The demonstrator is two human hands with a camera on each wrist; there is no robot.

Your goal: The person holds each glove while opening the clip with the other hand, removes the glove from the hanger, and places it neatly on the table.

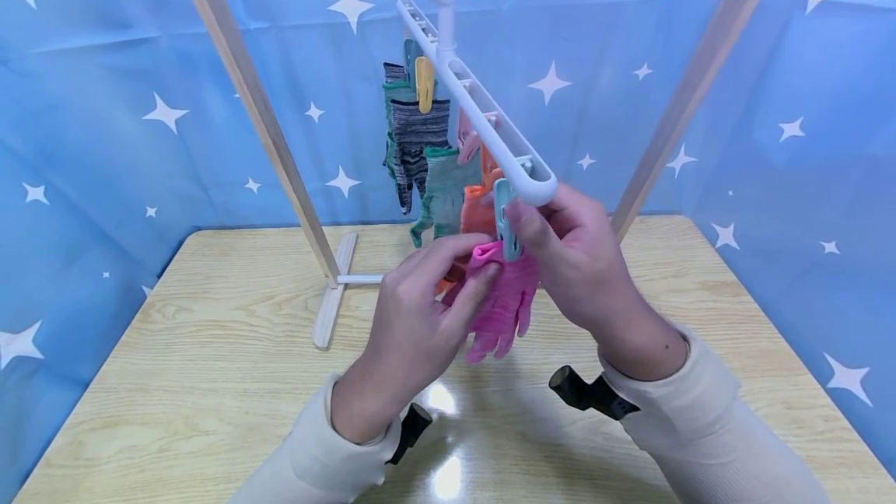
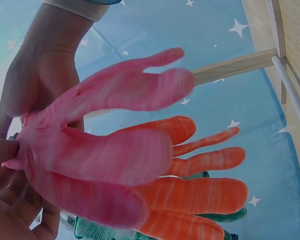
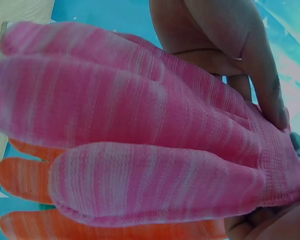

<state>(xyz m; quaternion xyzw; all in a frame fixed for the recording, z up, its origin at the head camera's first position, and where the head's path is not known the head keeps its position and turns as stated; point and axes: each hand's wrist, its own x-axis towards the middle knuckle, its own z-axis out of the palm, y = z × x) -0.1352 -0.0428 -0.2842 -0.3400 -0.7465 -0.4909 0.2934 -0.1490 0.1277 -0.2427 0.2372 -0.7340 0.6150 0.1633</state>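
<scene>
A pink knit glove [image 1: 500, 306] hangs fingers-down below the near end of a pale blue clip hanger [image 1: 483, 115]. My left hand [image 1: 416, 313] pinches its cuff between thumb and fingers. My right hand [image 1: 584, 259] grips a light teal clothespin [image 1: 505, 212] at that end of the hanger, its thumb on the clip. The clip's lower tip overlaps the pink cuff in the head view. Right behind hangs an orange glove [image 2: 194, 195], its fingers spread in the left wrist view. The pink glove [image 3: 115, 105] fills much of the right wrist view.
Farther along the hanger hang a green glove [image 1: 444, 185] and dark striped gloves [image 1: 420, 134], with a yellow clip [image 1: 424, 84] among them. A wooden frame [image 1: 259, 107] with a white foot [image 1: 334, 294] stands around on the wood-grain table [image 1: 210, 379]. A blue star-patterned curtain [image 1: 602, 37] hangs behind.
</scene>
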